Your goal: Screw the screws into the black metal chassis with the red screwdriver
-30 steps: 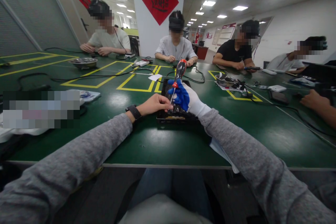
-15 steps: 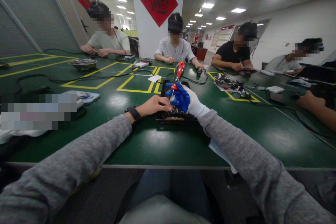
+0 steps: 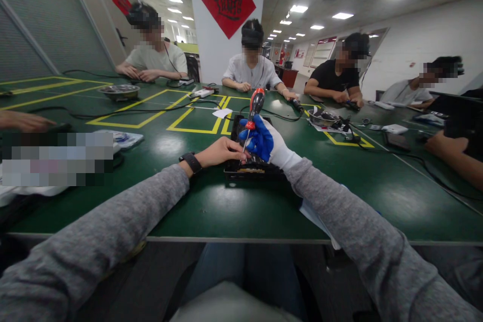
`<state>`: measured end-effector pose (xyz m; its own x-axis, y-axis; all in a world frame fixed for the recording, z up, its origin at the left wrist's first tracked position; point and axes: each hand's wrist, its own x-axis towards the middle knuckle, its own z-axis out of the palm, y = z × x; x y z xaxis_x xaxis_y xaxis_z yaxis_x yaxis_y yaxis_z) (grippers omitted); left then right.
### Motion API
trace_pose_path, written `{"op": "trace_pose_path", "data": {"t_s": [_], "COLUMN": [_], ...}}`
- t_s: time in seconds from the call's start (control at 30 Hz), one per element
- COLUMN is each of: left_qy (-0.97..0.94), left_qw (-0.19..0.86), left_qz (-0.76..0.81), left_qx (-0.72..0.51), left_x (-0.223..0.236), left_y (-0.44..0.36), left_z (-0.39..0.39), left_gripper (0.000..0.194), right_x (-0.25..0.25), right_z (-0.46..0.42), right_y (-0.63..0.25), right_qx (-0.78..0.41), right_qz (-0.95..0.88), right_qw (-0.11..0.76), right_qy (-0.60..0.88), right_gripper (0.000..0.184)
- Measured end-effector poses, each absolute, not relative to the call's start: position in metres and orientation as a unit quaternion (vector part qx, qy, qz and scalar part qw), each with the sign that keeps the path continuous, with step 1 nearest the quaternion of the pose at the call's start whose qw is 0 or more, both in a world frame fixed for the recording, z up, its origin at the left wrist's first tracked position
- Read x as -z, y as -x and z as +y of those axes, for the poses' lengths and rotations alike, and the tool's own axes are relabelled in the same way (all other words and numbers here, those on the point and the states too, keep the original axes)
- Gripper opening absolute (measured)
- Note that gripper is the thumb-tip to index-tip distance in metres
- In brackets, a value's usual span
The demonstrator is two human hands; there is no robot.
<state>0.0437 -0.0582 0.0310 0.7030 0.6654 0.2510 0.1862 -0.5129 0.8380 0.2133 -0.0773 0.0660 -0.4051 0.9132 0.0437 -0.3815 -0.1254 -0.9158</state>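
Note:
In a white glove with blue fingers, my right hand [image 3: 266, 142] is closed around a screwdriver [image 3: 257, 104] with a red and black handle. Its shaft slants down and to the left, with the tip near my left fingertips. My bare left hand [image 3: 226, 151], a black watch on the wrist, has thumb and fingers pinched together beside the tip; whatever they grip is too small to make out. Both hands are over a black box-like device [image 3: 249, 173] lying on the green table [image 3: 166, 186]. Much of the device's inside is hidden by my hands.
Co-workers sit across the table and at the right; a person's hand [image 3: 26, 122] reaches in at the left. A metal bowl [image 3: 119, 92] stands far left, another bowl [image 3: 323, 116] right of the device. Cables and a white paper scrap [image 3: 222, 113] lie beyond the device.
The screwdriver and my hands have stayed nearly in place, shifting only slightly. Another person's hand has come into view at the left edge. The co-worker opposite has moved a dark tool slightly right.

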Motion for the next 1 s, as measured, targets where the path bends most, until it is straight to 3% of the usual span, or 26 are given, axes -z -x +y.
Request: {"op": "trace_pose_path", "data": {"t_s": [0.27,0.47,0.7,0.9,1.0], "left_qy": [-0.816,-0.831,-0.835,-0.82,-0.821], "left_qw": [0.419,0.406,0.419,0.44,0.438], "left_qz": [0.268,0.247,0.234,0.233,0.234], "left_qx": [-0.295,-0.289,-0.269,-0.281,-0.281], "left_x": [-0.03,-0.029,-0.032,-0.032,-0.031], "left_y": [-0.043,-0.043,-0.043,-0.044,-0.043], "left_z": [-0.059,-0.057,-0.059,-0.06,-0.059], "left_gripper": [0.031,0.028,0.033,0.036,0.033], "right_x": [-0.06,-0.055,-0.065,-0.056,-0.055], "right_z": [-0.073,-0.074,-0.075,-0.068,-0.069], "right_y": [-0.215,-0.214,-0.216,-0.213,-0.211], "right_qx": [-0.662,-0.628,-0.698,-0.608,-0.626], "right_qz": [-0.508,-0.512,-0.492,-0.498,-0.486], "right_qw": [0.477,0.509,0.443,0.552,0.554], "right_qy": [0.275,0.29,0.273,0.277,0.255], "right_gripper": [0.028,0.03,0.037,0.021,0.018]}}
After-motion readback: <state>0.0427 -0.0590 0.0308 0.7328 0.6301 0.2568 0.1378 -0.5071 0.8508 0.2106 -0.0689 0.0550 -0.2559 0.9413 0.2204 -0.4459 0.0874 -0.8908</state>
